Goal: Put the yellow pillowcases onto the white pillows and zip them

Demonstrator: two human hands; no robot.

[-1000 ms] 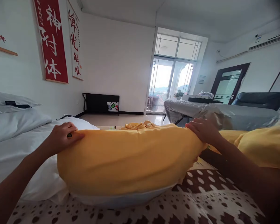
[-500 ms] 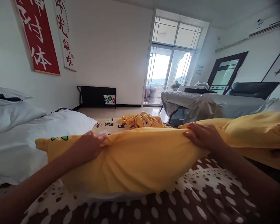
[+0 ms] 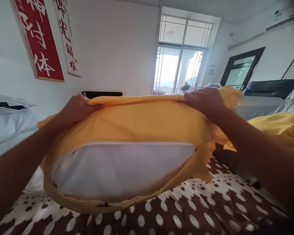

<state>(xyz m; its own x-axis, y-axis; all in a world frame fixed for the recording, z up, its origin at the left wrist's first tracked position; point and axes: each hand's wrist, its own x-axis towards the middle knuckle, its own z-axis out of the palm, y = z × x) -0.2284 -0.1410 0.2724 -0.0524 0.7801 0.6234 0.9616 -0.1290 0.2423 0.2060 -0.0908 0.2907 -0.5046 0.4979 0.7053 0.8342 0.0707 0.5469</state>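
Note:
A yellow pillowcase point(image 3: 142, 120) hangs lifted above the bed between my two hands. Its long zip opening faces me and gapes wide, and a white pillow point(image 3: 127, 166) shows inside. My left hand point(image 3: 79, 109) grips the upper left edge, with the fingers wrapped over the fabric. At the upper right edge, my right hand point(image 3: 203, 101) is closed on the same pillowcase. Both hands are seen from the back, so parts of the fingers are hidden. The lower rim of the opening sags close to the bed.
White pillows point(image 3: 7, 127) lie at the left. Brown bedding with white spots point(image 3: 176, 218) spreads below. More yellow fabric point(image 3: 274, 127) lies at the right, in front of a plastic-covered table point(image 3: 254, 106) and a dark chair point(image 3: 271, 88). A glass door point(image 3: 169, 70) stands behind.
Both hands have risen, lifting the pillowcase and turning its open zip side with the white pillow toward me. The raised pillowcase now hides the yellow heap and patterned cloth beyond.

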